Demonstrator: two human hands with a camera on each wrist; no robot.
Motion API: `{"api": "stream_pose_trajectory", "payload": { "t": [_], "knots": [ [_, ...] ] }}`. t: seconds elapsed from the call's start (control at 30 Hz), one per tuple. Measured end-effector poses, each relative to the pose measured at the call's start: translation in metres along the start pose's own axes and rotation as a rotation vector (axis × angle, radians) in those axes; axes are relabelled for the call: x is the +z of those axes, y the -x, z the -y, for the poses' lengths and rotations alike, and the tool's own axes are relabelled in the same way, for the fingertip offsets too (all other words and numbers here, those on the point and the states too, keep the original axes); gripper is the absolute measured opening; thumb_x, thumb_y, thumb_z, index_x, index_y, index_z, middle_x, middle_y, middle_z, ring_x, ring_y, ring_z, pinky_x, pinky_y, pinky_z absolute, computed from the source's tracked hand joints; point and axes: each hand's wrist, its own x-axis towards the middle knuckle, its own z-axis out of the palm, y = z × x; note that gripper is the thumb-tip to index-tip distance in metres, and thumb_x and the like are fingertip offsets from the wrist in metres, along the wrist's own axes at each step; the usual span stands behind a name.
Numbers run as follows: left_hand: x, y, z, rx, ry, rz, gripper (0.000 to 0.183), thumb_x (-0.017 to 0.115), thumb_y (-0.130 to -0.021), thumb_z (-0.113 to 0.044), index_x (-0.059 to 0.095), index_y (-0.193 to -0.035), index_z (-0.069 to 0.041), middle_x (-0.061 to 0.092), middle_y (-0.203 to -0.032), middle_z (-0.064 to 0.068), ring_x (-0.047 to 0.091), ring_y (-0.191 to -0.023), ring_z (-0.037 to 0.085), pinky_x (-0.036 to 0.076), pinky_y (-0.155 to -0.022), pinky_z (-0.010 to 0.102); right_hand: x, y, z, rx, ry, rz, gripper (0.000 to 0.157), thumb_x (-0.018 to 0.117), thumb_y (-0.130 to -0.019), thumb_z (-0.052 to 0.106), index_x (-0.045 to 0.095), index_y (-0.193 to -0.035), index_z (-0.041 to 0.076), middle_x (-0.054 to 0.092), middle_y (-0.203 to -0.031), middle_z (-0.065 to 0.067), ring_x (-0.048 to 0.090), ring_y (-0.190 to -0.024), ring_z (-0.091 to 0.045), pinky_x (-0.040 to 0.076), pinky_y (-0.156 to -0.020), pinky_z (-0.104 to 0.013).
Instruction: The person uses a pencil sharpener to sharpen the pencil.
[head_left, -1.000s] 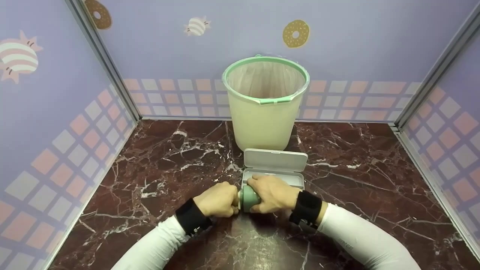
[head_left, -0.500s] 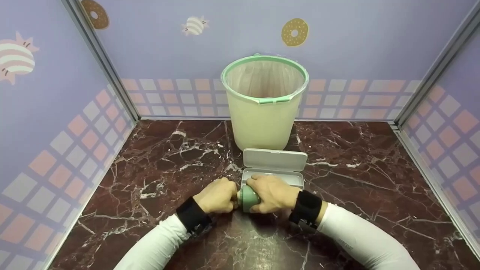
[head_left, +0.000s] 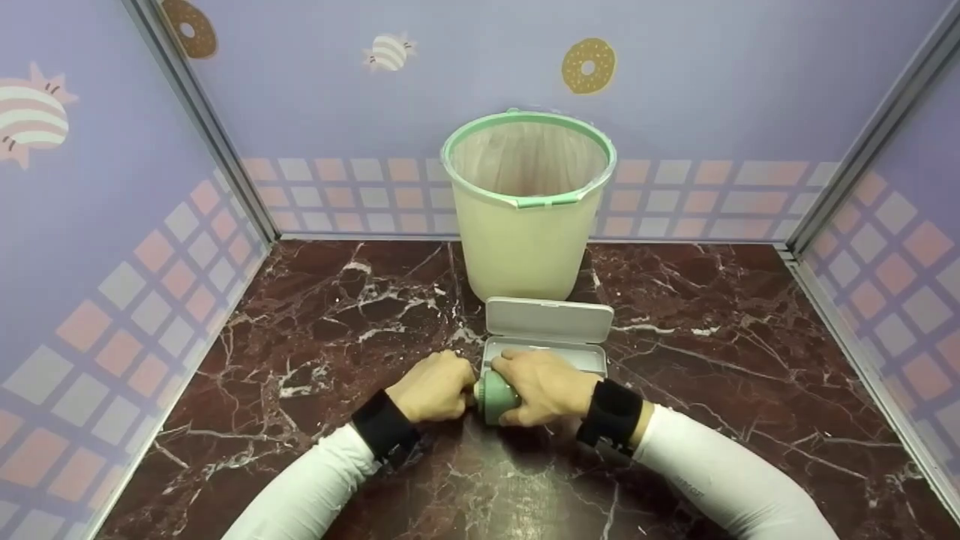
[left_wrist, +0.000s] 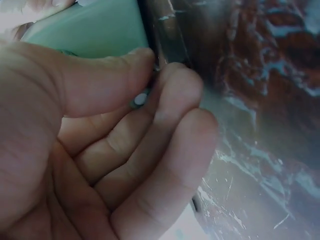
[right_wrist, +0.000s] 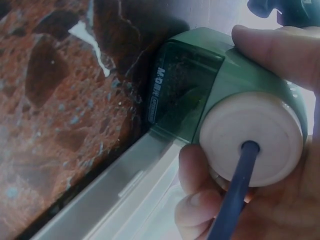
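A green pencil sharpener [head_left: 495, 399] lies between my two hands, in front of an open pale tin pencil case [head_left: 550, 321]. My right hand [head_left: 551, 386] grips its body from the right. In the right wrist view a dark blue pencil [right_wrist: 236, 185] runs into the hole of the white round face [right_wrist: 270, 130], beside a clear shavings box [right_wrist: 182, 90]. On the opposite side, my left hand [head_left: 431, 386] has its fingers curled at the sharpener. The left wrist view shows thumb and fingers pinching the small crank handle [left_wrist: 140, 99], mostly hidden, with its pale end showing.
Behind the case stands a cream bin [head_left: 525, 247] with a green rim and a clear liner. The case's lid is raised toward the bin. Purple patterned panels [head_left: 337, 97] wall in the dark red marbled tabletop [head_left: 360, 315] at the back and both sides.
My left hand has shifted slightly up and away from the front edge beside the sharpener. The right hand and sharpener hold their place; the view has drifted a little.
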Motion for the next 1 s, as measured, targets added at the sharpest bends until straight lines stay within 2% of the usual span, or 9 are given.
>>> {"api": "stream_pose_trajectory", "payload": {
  "t": [0.23, 0.4, 0.53, 0.83, 1.0],
  "knots": [
    [-0.001, -0.004, 0.003, 0.014, -0.017, 0.001, 0.034, 0.08, -0.078, -0.006, 0.056, -0.058, -0.02, 0.064, -0.061, -0.002, 0.053, -0.056, 0.014, 0.05, -0.054, 0.036, -0.001, 0.0, -0.001, 0.017, -0.028, 0.012, 0.056, 0.092, -0.083, 0.048, 0.062, -0.117, 0.015, 0.067, -0.11, -0.001, 0.059, -0.085, -0.013, 0.055, -0.072, -0.029],
    [-0.008, -0.006, 0.005, -0.011, -0.013, -0.024, 0.03, 0.076, -0.082, -0.003, 0.063, -0.06, -0.019, 0.07, -0.064, -0.002, 0.057, -0.057, 0.013, 0.054, -0.057, 0.035, -0.001, 0.0, 0.0, 0.03, -0.024, 0.029, 0.057, 0.092, -0.084, 0.049, 0.062, -0.119, 0.016, 0.066, -0.111, 0.0, 0.06, -0.086, -0.013, 0.055, -0.072, -0.029],
    [-0.014, -0.009, 0.005, -0.028, -0.002, -0.052, 0.029, 0.075, -0.082, -0.002, 0.066, -0.059, -0.018, 0.068, -0.063, -0.003, 0.056, -0.056, 0.012, 0.054, -0.057, 0.034, 0.0, 0.0, 0.001, 0.028, -0.014, 0.03, 0.058, 0.092, -0.084, 0.05, 0.061, -0.12, 0.016, 0.066, -0.112, -0.001, 0.061, -0.087, -0.013, 0.056, -0.073, -0.029],
    [-0.025, -0.009, -0.001, -0.017, -0.037, -0.108, 0.024, 0.076, -0.085, -0.004, 0.071, -0.065, -0.017, 0.069, -0.064, -0.001, 0.058, -0.056, 0.015, 0.057, -0.058, 0.039, -0.002, 0.001, 0.003, 0.049, 0.002, 0.015, 0.058, 0.093, -0.083, 0.049, 0.061, -0.117, 0.015, 0.067, -0.111, -0.001, 0.062, -0.088, -0.015, 0.057, -0.075, -0.031],
    [-0.033, -0.007, -0.005, 0.0, -0.056, -0.127, 0.024, 0.078, -0.086, -0.005, 0.073, -0.066, -0.017, 0.067, -0.06, -0.001, 0.053, -0.053, 0.012, 0.055, -0.056, 0.036, 0.0, 0.001, 0.003, 0.068, -0.007, 0.006, 0.058, 0.093, -0.082, 0.05, 0.062, -0.117, 0.015, 0.067, -0.109, 0.0, 0.063, -0.086, -0.015, 0.058, -0.075, -0.033]
  ]
}}
